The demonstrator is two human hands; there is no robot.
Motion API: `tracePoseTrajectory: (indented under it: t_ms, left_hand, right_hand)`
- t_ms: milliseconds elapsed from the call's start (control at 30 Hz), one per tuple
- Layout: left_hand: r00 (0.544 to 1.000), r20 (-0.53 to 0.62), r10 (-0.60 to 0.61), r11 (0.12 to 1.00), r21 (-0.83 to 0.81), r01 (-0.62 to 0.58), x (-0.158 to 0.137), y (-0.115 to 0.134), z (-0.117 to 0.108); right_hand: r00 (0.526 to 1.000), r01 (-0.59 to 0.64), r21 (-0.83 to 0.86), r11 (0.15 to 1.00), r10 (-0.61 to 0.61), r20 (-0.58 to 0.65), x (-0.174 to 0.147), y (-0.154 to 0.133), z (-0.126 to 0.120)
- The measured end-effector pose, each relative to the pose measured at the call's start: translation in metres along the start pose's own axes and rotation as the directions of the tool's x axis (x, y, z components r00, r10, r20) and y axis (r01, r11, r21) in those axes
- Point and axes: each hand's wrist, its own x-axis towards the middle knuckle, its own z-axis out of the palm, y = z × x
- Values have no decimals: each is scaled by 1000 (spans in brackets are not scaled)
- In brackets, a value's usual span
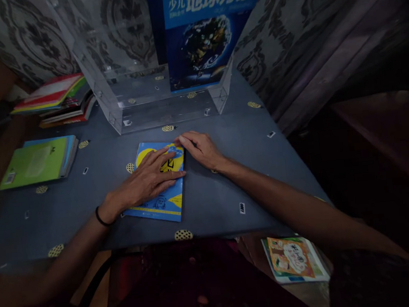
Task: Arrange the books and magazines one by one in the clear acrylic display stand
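A blue book with yellow shapes on its cover (pixel 171 202) lies on the table near its front edge. Across the cover rests my left hand (pixel 151 178), flat with fingers spread, a black band round the wrist. My right hand (pixel 200 149) is at the book's upper right corner. Its fingers are bent together and touch that corner; the undersides of the fingers are hidden. Part of the cover's title is covered by my left hand.
A clear acrylic rack (pixel 113 111) stands behind, holding a large blue book with a globe picture (pixel 208 47). Left are a green book (pixel 33 162) on others and a stack of books (pixel 58 97). Below the table's right side lies an orange picture book (pixel 290 258).
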Motion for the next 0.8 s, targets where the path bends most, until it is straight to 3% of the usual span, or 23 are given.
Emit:
tracePoseTrajectory:
  t_ms: [233, 633, 800]
  left_hand:
    - [1000, -1, 4, 999, -35, -4, -15, 17, -4]
    - [995, 96, -17, 995, -98, 27, -38, 44, -14]
    - [998, 61, -25, 991, -130, 33, -41, 46, -10]
  right_hand:
    - [1000, 10, 4, 1000, -10, -5, 1, -1, 1]
    - [1000, 0, -10, 1000, 0, 0, 1, -1, 1]
    - [1000, -11, -44, 999, 11, 4, 1, -1, 2]
